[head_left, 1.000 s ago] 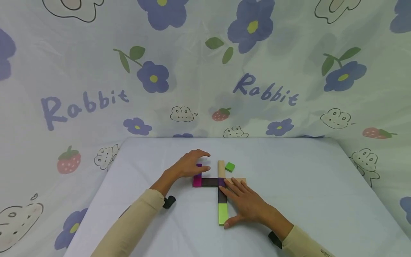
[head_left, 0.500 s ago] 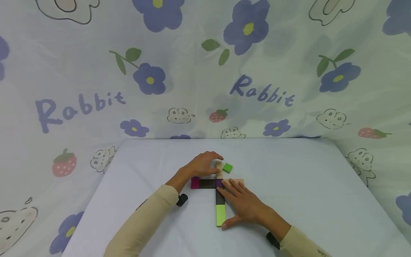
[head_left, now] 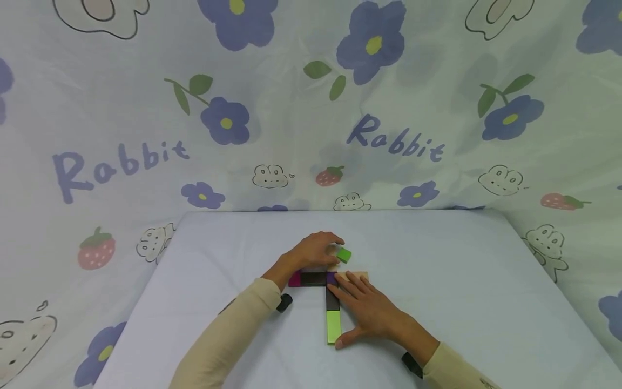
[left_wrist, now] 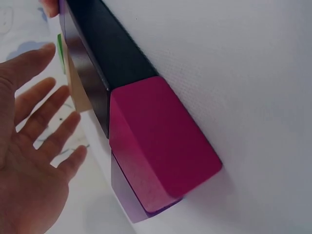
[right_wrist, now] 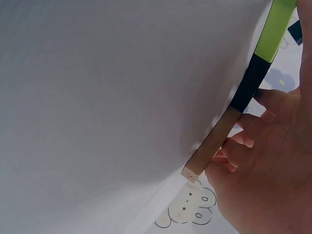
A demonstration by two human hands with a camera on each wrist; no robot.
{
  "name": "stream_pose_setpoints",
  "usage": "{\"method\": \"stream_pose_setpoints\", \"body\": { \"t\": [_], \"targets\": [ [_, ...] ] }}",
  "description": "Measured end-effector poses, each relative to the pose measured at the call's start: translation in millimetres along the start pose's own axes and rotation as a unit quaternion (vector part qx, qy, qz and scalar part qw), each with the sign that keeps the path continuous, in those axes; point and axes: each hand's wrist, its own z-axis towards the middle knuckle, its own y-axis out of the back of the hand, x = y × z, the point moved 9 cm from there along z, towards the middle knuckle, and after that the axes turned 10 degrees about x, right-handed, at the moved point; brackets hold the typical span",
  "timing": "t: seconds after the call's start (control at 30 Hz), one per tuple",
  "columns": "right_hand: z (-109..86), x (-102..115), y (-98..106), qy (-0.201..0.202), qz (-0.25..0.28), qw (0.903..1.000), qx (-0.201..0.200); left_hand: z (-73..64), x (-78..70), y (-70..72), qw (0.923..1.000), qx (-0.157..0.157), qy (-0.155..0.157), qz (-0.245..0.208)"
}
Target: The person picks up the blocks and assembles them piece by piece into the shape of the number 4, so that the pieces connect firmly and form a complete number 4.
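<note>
On the white table, flat blocks form a cross: a magenta block, a black block, a purple block, a wooden block, a second black block and a lime block. My left hand is above the cross's far arm, its curved fingers and thumb around the left side of a small green block. The left wrist view shows these fingers spread apart. My right hand rests with extended fingers on the wooden and purple blocks, thumb beside the lime block.
Another purple block sits against the magenta one in the left wrist view. Part of a far wooden block peeks out under the left hand. A printed curtain hangs behind the table's far edge.
My left hand has moved right, from beside the magenta block across the far wooden block to the green block. The right hand has stayed on the cross.
</note>
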Motion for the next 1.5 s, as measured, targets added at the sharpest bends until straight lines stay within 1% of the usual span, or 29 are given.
{"method": "stream_pose_setpoints", "body": {
  "t": [0.27,0.73,0.93,1.13,1.3,1.5],
  "targets": [
    [0.4,0,0,-0.004,-0.007,1.0000,0.001,6.5,-5.4,-5.5,0.9997,0.000,-0.003,0.023],
    [-2.0,2,2,0.004,-0.012,0.9999,-0.011,9.8,-9.1,-11.8,0.9992,-0.018,-0.010,0.035],
    [-2.2,4,2,0.008,-0.010,0.9998,-0.016,12.7,-11.4,-12.4,0.9981,-0.014,-0.012,0.059],
    [-2.1,4,2,0.006,-0.012,0.9998,-0.016,13.0,-13.2,-11.4,0.9973,-0.014,-0.016,0.071],
    [-1.7,3,1,0.003,-0.011,0.9998,-0.013,10.8,-14.7,-6.7,0.9976,-0.026,-0.017,0.061],
    [-0.8,2,0,0.003,-0.009,0.9999,-0.014,10.2,-12.2,2.8,0.9984,-0.038,-0.006,0.042]
  ]
}}
